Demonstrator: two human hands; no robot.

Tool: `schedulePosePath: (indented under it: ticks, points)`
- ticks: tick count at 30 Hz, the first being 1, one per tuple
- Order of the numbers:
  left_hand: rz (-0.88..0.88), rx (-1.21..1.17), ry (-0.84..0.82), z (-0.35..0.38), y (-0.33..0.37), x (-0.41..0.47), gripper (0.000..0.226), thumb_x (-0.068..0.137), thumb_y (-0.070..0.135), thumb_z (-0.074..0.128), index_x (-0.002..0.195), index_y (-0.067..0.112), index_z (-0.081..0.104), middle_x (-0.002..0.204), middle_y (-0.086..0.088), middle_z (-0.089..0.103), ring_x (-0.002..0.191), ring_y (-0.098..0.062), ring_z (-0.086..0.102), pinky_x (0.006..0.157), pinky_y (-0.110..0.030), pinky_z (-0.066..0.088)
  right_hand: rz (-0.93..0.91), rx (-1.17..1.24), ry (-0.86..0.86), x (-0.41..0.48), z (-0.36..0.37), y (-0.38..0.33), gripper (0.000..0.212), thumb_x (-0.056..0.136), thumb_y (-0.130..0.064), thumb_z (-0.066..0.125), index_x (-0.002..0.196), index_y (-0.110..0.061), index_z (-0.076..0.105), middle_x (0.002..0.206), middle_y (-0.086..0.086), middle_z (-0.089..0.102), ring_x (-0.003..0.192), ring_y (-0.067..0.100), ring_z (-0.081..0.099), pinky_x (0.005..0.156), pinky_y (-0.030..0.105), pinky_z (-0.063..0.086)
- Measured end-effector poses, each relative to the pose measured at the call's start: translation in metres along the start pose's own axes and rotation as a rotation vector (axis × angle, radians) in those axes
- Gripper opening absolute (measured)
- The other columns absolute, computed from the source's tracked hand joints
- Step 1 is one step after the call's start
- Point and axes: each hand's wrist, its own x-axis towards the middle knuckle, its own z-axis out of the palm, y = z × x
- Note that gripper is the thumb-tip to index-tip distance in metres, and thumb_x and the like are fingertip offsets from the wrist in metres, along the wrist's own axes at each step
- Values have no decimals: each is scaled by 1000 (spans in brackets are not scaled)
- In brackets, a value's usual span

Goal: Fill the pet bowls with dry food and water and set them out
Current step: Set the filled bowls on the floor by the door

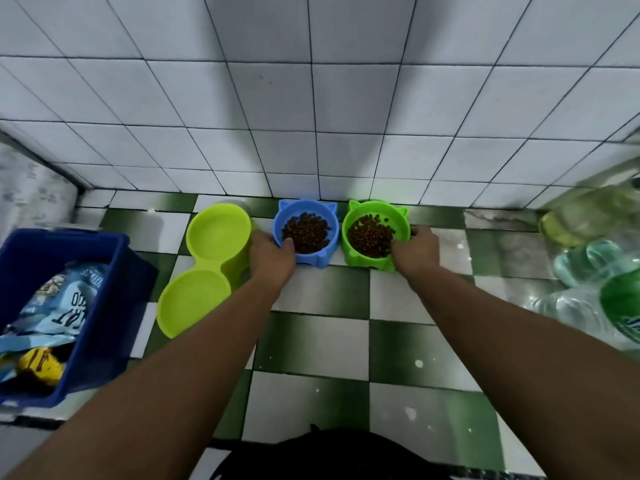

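A blue cat-eared bowl [327, 213] with brown kibble stands on the checkered floor by the tiled wall. My left hand [270, 252] grips its near left rim, thumb over the edge. Right beside it stands a green cat-eared bowl [375, 211], also holding kibble; my right hand [415, 250] grips its near right rim. To the left lies a lime double bowl [204, 261] with both cups showing no food; whether they hold water I cannot tell.
A dark blue crate [104, 296] at the left holds a light blue cat food bag [59, 306] and a yellow packet [40, 363]. Clear and green plastic bottles [599, 289] lie at the right. The white tiled wall [311, 116] rises just behind the bowls.
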Motion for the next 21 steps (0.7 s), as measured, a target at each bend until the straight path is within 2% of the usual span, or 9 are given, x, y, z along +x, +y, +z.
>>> schedulePosePath:
  ticks: [3, 5, 7, 8, 10, 13, 16, 19, 21]
  points:
    - [-22, -38, 25, 2, 3, 3, 23, 99, 19, 63, 108, 10, 43, 98, -9, 55, 98, -32, 60, 82, -43, 54, 10, 27, 14, 0, -2, 2, 37, 81, -12, 62, 119, -11, 58, 119, 16, 62, 103, 35, 63, 88, 45, 56]
    - [-40, -83, 34, 3, 5, 5, 21, 99, 16, 63, 108, 12, 44, 96, -8, 55, 94, -30, 60, 67, -34, 48, -5, 18, 22, 0, -3, 3, 34, 83, -11, 58, 117, -12, 56, 116, 16, 63, 99, 35, 62, 79, 37, 54]
    - [-48, -152, 21, 4, 6, 8, 25, 98, 13, 62, 118, 14, 46, 104, -10, 59, 85, -22, 59, 57, -27, 40, -13, 5, 25, 2, -5, 1, 31, 86, -12, 56, 117, -13, 54, 113, 16, 62, 91, 34, 61, 65, 29, 49]
    - [-48, -179, 3, 5, 6, 9, 34, 98, 12, 62, 128, 17, 47, 110, -11, 60, 84, -18, 58, 57, -24, 41, -7, 9, 22, 3, -7, 0, 31, 86, -12, 55, 117, -14, 53, 112, 16, 61, 85, 32, 59, 57, 26, 49]
    - [-36, -209, -43, 5, 4, 11, 51, 100, 16, 62, 147, 23, 42, 122, -11, 61, 97, -21, 61, 69, -25, 50, 15, 19, 17, 4, -11, -5, 32, 87, -12, 53, 119, -18, 51, 107, 14, 58, 76, 28, 57, 48, 31, 53]
    - [-51, -255, -100, 4, 3, 12, 54, 103, 19, 60, 153, 26, 42, 139, -9, 60, 120, -30, 61, 95, -42, 56, 36, 60, -25, 3, -17, -7, 43, 87, -8, 49, 126, -25, 51, 107, 13, 56, 76, 30, 61, 47, 46, 59]
    - [-82, -294, -153, 2, 5, 13, 45, 104, 15, 56, 147, 28, 52, 137, -9, 62, 118, -31, 63, 95, -52, 58, 57, 147, -72, 0, -22, -3, 53, 88, -4, 45, 135, -28, 52, 117, 16, 59, 92, 40, 65, 57, 59, 59]
    - [-77, -293, -156, -2, 6, 11, 45, 104, 12, 55, 145, 29, 55, 132, -11, 66, 115, -30, 65, 94, -52, 59, 66, 227, -78, -4, -27, 3, 55, 89, -1, 46, 137, -28, 53, 120, 18, 61, 97, 42, 65, 60, 61, 59]
    - [-57, -285, -151, -6, 4, 7, 45, 103, 11, 55, 144, 30, 56, 129, -12, 67, 113, -30, 66, 94, -49, 59, 49, 248, -74, -10, -32, 6, 54, 90, -1, 47, 138, -26, 54, 115, 19, 63, 96, 41, 66, 60, 58, 60]
